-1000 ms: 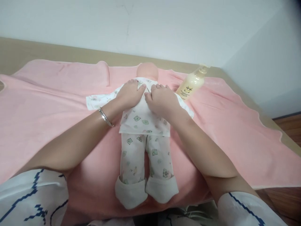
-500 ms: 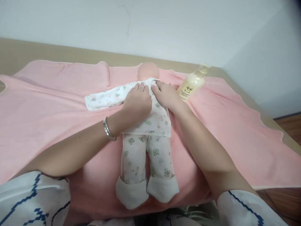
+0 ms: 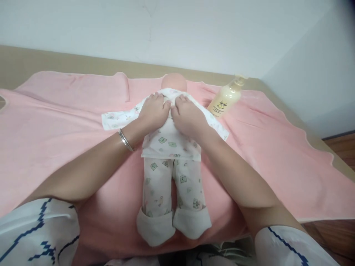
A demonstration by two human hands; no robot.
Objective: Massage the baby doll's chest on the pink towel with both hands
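Note:
A baby doll lies on its back on a pink blanket, dressed in a white printed top and matching trousers with cuffed feet. My left hand, a silver bangle on its wrist, lies flat on the doll's chest with fingers stretched toward the collar. My right hand lies flat beside it on the chest, fingertips at the neckline. The two hands touch at the middle of the top. The doll's sleeves spread out to either side.
A cream pump bottle lies tilted on the blanket just right of the doll's head. The blanket covers a wooden surface against a white wall. Wooden floor shows past the right edge.
My hands moved from the doll's upper chest, where the left hand covered the middle and the right was at the collar, back to lying side by side on the chest; the right sleeve shows again.

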